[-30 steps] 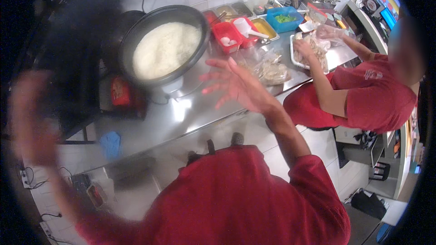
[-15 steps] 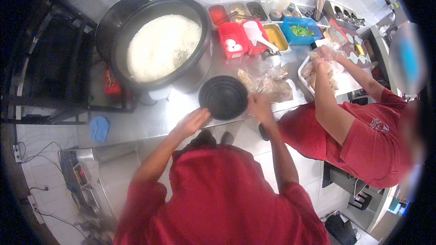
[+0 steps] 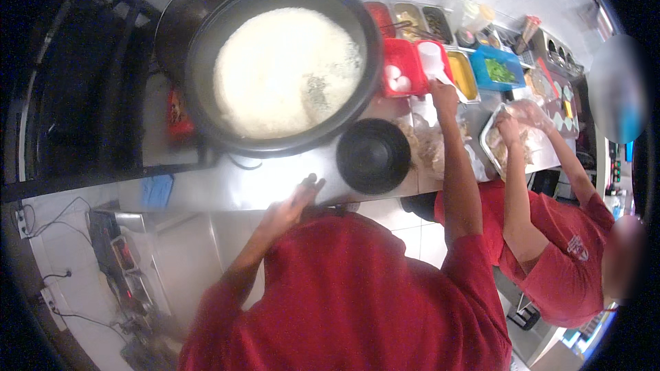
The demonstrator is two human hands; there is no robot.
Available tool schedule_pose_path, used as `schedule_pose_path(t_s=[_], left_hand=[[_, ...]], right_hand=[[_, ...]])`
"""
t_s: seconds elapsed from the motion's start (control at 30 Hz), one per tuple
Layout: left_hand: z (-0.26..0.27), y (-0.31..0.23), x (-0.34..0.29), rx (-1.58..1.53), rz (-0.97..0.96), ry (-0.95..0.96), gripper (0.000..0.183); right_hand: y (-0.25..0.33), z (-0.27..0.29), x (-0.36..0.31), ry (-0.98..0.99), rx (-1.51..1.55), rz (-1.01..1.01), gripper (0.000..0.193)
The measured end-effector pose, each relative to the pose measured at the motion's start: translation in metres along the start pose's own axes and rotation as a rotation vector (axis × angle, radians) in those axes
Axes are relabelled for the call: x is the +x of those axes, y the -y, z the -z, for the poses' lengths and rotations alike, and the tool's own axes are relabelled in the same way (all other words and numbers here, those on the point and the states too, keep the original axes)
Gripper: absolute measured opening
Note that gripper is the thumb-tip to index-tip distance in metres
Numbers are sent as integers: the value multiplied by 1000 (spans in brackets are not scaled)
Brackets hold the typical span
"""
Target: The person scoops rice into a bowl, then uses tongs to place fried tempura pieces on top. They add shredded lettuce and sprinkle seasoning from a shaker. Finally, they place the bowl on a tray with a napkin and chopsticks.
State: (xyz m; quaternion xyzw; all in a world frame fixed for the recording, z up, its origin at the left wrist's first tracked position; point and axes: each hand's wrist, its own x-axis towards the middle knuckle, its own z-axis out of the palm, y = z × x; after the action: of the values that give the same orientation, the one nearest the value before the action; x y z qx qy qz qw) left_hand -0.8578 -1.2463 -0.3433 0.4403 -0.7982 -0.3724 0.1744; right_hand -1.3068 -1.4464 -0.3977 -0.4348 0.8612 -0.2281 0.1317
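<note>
On the steel counter (image 3: 196,194), beside the rice pot (image 3: 371,55), sits the black bowl (image 3: 373,158): light and stiff, I'd judge, best taken by its rim. The left hand (image 3: 297,200), near it, is loose and empty. The right hand (image 3: 443,93) is at the handle of the white scoop (image 3: 431,56), likely light, in a red tub (image 3: 448,65); whether it's gripping, I can't tell.

The right hand (image 3: 443,93) is covering the handle end of the white scoop (image 3: 431,59), so its grip is not showing clearly, and the forearm (image 3: 454,144) is hiding part of the plastic bag (image 3: 429,151). The big pot (image 3: 199,72) is blocking much of the black pan (image 3: 192,0), while the lower edge is cutting off the person's red shirt (image 3: 357,295).
</note>
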Motion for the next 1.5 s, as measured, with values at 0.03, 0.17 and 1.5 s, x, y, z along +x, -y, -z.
schedule_pose_path(t_s=[0.03,0.17,1.5], left_hand=[[4,11,-2,63,-67,-16,59],[-2,57,-29,84,53,-77,71],[136,-127,177,-1188,234,-462,23]], right_hand=[[-22,-5,5,3,140,-130,45],[-30,-9,6,91,508,-202,36],[248,79,-241,-302,299,824,23]])
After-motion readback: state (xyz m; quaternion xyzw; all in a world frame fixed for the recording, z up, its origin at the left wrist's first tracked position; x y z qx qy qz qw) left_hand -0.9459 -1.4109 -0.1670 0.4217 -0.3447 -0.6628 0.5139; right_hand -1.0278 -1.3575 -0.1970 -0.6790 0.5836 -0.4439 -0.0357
